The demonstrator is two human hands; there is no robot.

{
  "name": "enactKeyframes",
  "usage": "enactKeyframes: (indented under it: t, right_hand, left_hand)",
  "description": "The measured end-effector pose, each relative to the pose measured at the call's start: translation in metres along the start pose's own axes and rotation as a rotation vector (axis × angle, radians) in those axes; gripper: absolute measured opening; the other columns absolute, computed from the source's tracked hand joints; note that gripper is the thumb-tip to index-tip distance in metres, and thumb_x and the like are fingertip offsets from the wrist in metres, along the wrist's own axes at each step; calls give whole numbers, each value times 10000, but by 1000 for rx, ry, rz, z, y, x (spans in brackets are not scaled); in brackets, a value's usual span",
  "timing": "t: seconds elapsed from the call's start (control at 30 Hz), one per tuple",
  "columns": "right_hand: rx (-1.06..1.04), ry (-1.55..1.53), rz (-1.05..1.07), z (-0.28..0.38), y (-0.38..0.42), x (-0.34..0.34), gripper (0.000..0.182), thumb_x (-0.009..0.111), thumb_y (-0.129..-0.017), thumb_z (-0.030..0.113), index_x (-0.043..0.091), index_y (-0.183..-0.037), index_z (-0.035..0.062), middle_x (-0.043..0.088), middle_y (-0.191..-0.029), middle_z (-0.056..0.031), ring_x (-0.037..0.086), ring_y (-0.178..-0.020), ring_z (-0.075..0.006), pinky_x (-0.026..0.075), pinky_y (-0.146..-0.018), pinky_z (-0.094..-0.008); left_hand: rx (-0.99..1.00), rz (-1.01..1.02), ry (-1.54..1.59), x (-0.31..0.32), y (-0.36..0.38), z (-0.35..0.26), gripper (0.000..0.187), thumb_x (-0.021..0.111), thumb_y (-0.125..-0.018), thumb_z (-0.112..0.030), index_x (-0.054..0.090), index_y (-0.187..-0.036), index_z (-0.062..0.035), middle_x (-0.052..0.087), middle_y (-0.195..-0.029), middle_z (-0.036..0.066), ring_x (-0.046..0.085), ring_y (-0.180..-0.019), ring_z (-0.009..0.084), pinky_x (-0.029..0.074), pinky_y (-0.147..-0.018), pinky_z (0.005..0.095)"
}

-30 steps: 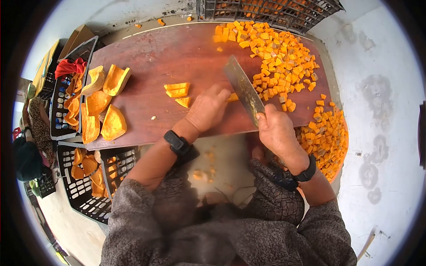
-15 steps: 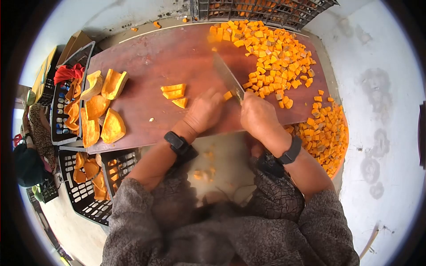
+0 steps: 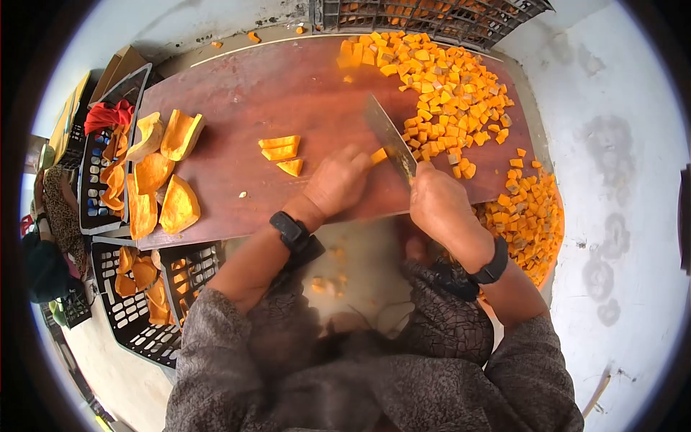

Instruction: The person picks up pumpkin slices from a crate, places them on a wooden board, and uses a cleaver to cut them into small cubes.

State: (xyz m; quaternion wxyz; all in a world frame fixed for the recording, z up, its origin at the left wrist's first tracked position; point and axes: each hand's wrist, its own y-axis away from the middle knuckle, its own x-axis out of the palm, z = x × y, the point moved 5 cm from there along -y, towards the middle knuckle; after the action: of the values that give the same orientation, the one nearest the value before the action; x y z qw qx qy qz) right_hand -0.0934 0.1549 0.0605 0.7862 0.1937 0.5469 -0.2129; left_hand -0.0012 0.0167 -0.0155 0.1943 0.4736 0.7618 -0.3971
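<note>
My right hand [image 3: 444,205] is wrapped round the handle of a knife [image 3: 389,131] with a broad blade, its tip pointing away and to the left. Beside the blade, my left hand [image 3: 337,181] has its fingers closed on a strip of pumpkin [image 3: 378,155], whose orange end sticks out past the fingertips. A few cut pumpkin slices [image 3: 279,147] lie on the reddish-brown board [image 3: 245,101] to the left of my left hand. Right of the knife spreads a large heap of pumpkin cubes [image 3: 446,90].
Large pumpkin pieces [image 3: 180,205] lie at the board's left end, near a black crate [image 3: 93,180] with a red cloth [image 3: 109,117]. Another black crate [image 3: 144,338] stands below. More cubes fill an orange container [image 3: 529,223] at lower right. A person [image 3: 54,245] is at far left.
My right hand and the knife have moved right, and the blade now stands just right of the pumpkin strip's end. My left hand has shifted slightly right with the strip.
</note>
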Motion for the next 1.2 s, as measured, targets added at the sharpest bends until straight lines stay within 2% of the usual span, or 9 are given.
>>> enactKeyframes:
  t: [0.1,0.2,0.3,0.5,0.67,0.77,0.9,0.97,1.2]
  right_hand:
    - [-255,-40,-165,2,3,6,105,530,-891,88,539,-890,-17,628,-736,-249,631,-753,-440,501,-681,-512]
    - [8,37,-114,2,-29,22,105,531,-888,86,541,-892,-18,625,-737,-254,633,-752,-438,501,-671,-500]
    - [-64,-73,-261,-15,-33,16,110,532,-892,87,539,-907,-21,621,-739,-261,629,-744,-445,494,-650,-499]
    - [53,-93,-41,5,7,-23,136,545,-908,101,521,-922,-33,613,-751,-278,614,-757,-473,481,-659,-520]
    - [64,31,84,5,5,7,121,543,-898,101,518,-891,-17,625,-731,-261,632,-751,-460,499,-674,-524]
    - [-38,31,-23,9,-19,25,95,543,-876,95,524,-874,1,637,-731,-249,645,-732,-443,511,-686,-521]
    - [79,-10,-181,-6,-45,18,102,540,-871,93,535,-881,-8,633,-745,-259,640,-747,-450,512,-681,-510]
    - [-99,-137,-237,-1,-32,-3,135,538,-893,103,535,-910,-30,619,-774,-284,616,-785,-483,496,-681,-507]
    - [77,-37,120,10,8,-12,180,543,-916,126,528,-925,-53,618,-798,-298,607,-803,-489,485,-699,-522]
  left_hand:
    - [-1,21,-19,4,-2,-1,138,594,-782,11,569,-907,-43,556,-888,165,585,-809,402,510,-695,452]
    - [46,4,-21,-2,-6,-4,144,594,-783,12,567,-912,-44,559,-894,160,586,-807,401,510,-698,454]
    - [-3,16,21,-4,-3,-2,152,591,-785,20,572,-920,-49,573,-899,158,592,-816,400,515,-706,451]
    - [-71,-25,15,3,-5,2,153,609,-797,9,575,-934,-52,594,-891,162,604,-838,390,523,-715,432]
    - [-3,-15,9,1,-4,0,129,609,-799,-1,563,-911,-47,593,-912,160,599,-837,393,523,-720,432]
    - [27,-13,3,0,-5,-2,129,603,-790,4,558,-900,-48,581,-897,160,594,-828,394,521,-726,434]
    - [44,-19,8,-2,-4,-2,159,575,-782,-40,607,-937,-52,578,-877,159,605,-800,378,515,-695,450]
    - [96,-67,4,-3,-5,-3,163,578,-785,-43,615,-943,-58,583,-872,156,608,-787,375,516,-690,446]
    - [16,-68,7,-1,-3,-2,205,594,-780,21,592,-970,-56,584,-896,171,604,-838,391,518,-723,447]
